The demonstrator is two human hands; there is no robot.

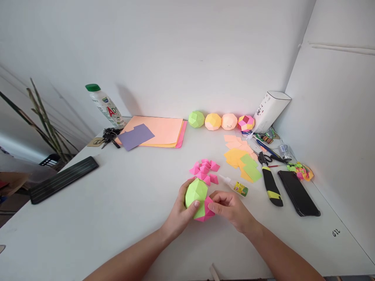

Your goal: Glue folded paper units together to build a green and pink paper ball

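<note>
A green and pink folded paper ball (198,195) sits low over the white table (123,203) between both hands. My left hand (180,212) wraps round its left side with the thumb pressed on the green face. Fingers of my right hand (230,208) are closed in a pinch on the ball's pink part at its right. Just behind the ball lies a heap of several pink folded paper pieces (205,169). A small glue bottle (236,186) lies on its side right of the heap.
Several finished paper balls (213,121) line the back wall beside a white box (271,110). Loose orange and green squares (241,158), scissors (268,158), a cutter (271,185) and a phone (298,192) lie right. Coloured sheets (159,130), keys (109,134), a bottle (105,105) and a black bar (63,178) lie left.
</note>
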